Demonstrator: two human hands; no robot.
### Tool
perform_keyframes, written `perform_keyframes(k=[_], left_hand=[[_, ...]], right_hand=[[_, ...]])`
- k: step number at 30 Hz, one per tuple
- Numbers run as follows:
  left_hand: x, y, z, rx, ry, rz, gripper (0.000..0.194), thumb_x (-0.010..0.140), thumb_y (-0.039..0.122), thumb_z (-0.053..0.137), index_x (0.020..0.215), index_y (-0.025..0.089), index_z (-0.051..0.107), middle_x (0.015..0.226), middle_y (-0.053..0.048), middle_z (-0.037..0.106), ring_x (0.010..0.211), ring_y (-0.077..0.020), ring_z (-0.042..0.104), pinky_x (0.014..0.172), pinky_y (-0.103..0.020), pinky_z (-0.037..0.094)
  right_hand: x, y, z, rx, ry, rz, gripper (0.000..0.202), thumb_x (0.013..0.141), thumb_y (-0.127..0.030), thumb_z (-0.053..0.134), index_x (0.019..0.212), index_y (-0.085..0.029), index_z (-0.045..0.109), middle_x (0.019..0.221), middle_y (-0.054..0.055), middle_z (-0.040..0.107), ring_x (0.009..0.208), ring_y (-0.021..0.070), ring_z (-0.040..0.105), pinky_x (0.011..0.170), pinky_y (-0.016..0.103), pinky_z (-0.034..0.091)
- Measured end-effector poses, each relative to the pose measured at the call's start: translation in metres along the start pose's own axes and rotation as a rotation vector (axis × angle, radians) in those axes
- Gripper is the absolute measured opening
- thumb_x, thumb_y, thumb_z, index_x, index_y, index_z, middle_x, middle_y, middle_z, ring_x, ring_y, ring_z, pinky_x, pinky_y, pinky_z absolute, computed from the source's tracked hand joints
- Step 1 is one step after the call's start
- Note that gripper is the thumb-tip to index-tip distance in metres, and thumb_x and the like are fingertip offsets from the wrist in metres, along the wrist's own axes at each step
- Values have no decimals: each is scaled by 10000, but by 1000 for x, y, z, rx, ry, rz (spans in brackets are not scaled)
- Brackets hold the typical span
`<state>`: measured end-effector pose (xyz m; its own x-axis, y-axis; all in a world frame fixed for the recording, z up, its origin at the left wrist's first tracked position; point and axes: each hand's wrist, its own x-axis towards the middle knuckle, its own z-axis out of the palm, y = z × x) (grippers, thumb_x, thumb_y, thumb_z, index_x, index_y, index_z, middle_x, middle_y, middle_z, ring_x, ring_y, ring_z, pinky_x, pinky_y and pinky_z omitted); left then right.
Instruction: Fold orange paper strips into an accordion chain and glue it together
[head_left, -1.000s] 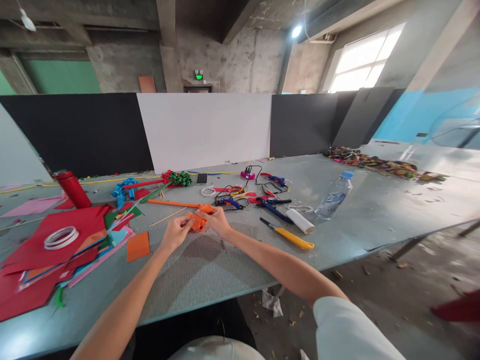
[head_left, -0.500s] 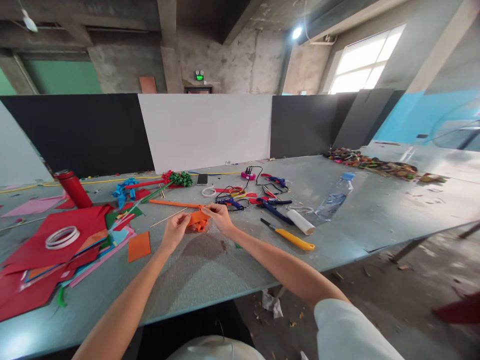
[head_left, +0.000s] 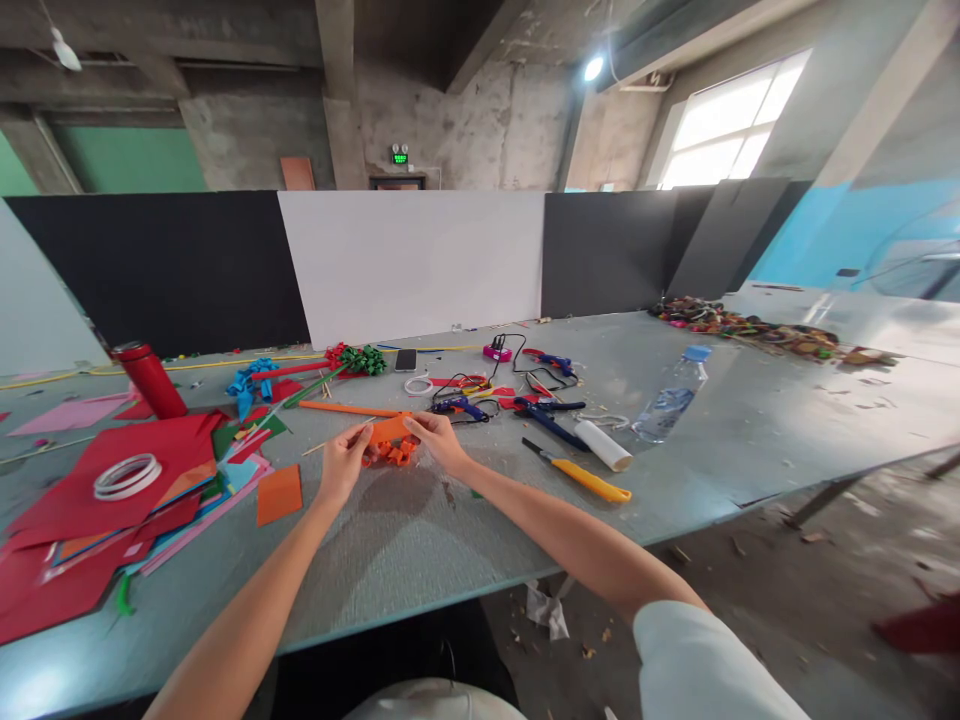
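Between my two hands a small orange strip [head_left: 388, 430], paper or felt, is held by its ends. My left hand [head_left: 345, 462] pinches the left end and my right hand [head_left: 439, 440] pinches the right end. Just below the strip, on the table, lies a cluster of orange curled pieces [head_left: 396, 453]. Behind the hands an orange-wrapped stick [head_left: 349, 408] stretches to the left. A thin wooden stick [head_left: 319, 449] reaches toward my left hand. A flat orange square [head_left: 279, 494] rests to the left of my left forearm.
Red sheets [head_left: 60, 520] with white tape rolls [head_left: 127, 477] cover the left side near a red thermos [head_left: 150, 380]. On the right lie a yellow-handled knife [head_left: 589, 480], a white roll [head_left: 603, 445], blue glue guns [head_left: 551, 422] with cords and a water bottle [head_left: 671, 395].
Both hands have drawn slightly apart, the left one moving left. The orange strip now looks more stretched out flat, and more of the curled orange cluster shows beneath it.
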<state>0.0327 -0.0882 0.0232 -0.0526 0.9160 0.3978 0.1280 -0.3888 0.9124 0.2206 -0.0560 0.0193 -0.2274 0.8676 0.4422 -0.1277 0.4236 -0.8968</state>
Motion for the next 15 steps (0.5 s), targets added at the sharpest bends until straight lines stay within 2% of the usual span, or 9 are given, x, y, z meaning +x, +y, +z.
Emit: perform_keyframes(k=[3,7,10,13,15], left_hand=[[-1,1,1,6,-24,3,406,847,546,606,875,151,697,555,17,615,499,-143,566,530,-239,446],[0,3,3,-41,-38,-29,372,809,525,653,852,155,659,661,-20,685,619,-173,642,619,-260,501],[1,1,3,-43,-49,-43,380,785,535,672,809,158,635,728,-56,722,691,-197,679,677,-285,524],[3,-3,1,-35,-11,-49,421,774,565,673,831,150,638,747,-75,735,691,-205,689,695,-303,534],[5,-8,-1,-48,29,-48,419,769,568,676,810,153,631,739,-77,735,669,-201,689,688,-307,538]], right_hand=[[-1,2,-1,-23,-85,25,483,781,-621,655,750,-139,659,637,1,598,570,110,497,545,222,387],[1,5,-4,-87,-27,-23,480,818,-606,621,678,-148,639,602,2,598,541,112,498,535,227,381],[7,6,-9,-214,-30,-69,526,869,-628,530,653,-158,626,602,11,602,553,126,519,547,237,396],[17,3,-24,-339,-1,-83,558,935,-617,402,730,-160,648,635,24,622,593,145,552,569,242,417],[25,-2,-42,-444,61,-66,521,982,-537,337,891,-151,674,699,39,655,639,157,577,611,248,432]])
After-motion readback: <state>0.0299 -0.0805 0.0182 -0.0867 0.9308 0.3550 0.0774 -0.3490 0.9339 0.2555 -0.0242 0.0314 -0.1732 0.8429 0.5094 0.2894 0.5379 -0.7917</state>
